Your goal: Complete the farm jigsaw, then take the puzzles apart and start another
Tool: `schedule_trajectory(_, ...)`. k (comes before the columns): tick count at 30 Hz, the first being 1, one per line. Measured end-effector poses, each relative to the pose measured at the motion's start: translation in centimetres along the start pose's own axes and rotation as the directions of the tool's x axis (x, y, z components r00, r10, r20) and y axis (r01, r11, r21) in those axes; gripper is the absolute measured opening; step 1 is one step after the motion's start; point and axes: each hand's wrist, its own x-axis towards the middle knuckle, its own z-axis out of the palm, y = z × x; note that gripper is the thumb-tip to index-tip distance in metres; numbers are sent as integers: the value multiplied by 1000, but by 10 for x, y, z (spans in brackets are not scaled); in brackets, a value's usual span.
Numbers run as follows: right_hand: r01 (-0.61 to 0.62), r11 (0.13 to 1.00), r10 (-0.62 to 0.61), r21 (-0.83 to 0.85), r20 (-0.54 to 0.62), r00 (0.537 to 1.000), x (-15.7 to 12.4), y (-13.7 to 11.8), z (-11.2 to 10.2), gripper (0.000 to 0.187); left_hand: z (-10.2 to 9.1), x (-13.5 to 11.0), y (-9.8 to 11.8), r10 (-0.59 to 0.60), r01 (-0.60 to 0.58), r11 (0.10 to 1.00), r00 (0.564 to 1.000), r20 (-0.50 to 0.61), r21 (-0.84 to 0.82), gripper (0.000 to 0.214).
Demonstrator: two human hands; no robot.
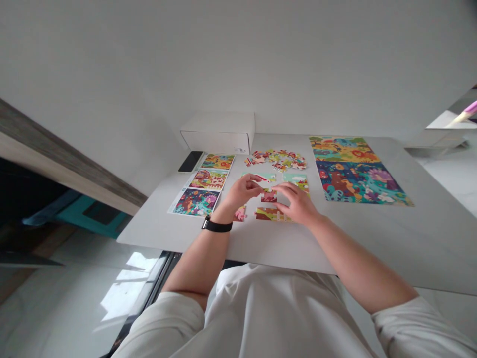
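A small red-and-pink puzzle piece (269, 196) lies between my two hands, above the table's middle. My left hand (243, 192) has its fingers curled and the thumb tip at the piece's upper left corner. From the right, my right hand (297, 203) grips the piece's edge between forefinger and thumb. Around them lie joined parts of a puzzle: a green-and-white strip (296, 178) behind, a brown-and-green strip (271, 214) in front, and a pink piece (239, 214) partly behind my left wrist. My left fingers partly cover the upper left part.
Loose puzzle pieces (281, 160) are heaped at the back. A picture sheet (203, 186) and a black phone (191, 161) lie at left, before a white box (219, 140). Two finished-looking colourful pictures (359, 181) lie at right. The white table (261, 243) ends near my body.
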Motion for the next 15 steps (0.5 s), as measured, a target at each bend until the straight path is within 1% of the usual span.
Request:
schedule_trajectory(4,-6,1000,6,10,28,1000,2,-9,-1,37,-6,-2,4,56,-59,993,998,27,103,36)
schedule_trajectory(7,-7,1000,7,1,24,1000,1,-12,-1,34,-16,-7,9,136,-126,969,990,-33,212,31)
schedule_trajectory(9,3,1000,-2,-6,35,999,0,-13,-1,33,-26,-15,13,179,-147,945,980,-86,291,29)
schedule_trajectory(11,17,1000,-17,-9,59,998,0,-12,1,31,-38,-29,15,207,-152,901,974,-95,406,27)
schedule_trajectory(12,26,1000,-25,-5,72,997,0,-12,2,31,-44,-38,14,216,-153,865,973,-79,477,27)
schedule_trajectory(14,39,999,-40,12,98,994,1,-12,6,30,-55,-56,10,224,-168,773,974,-15,612,28)
schedule_trajectory(15,43,999,-45,23,112,993,1,-13,9,30,-60,-66,5,219,-184,734,975,29,653,30)
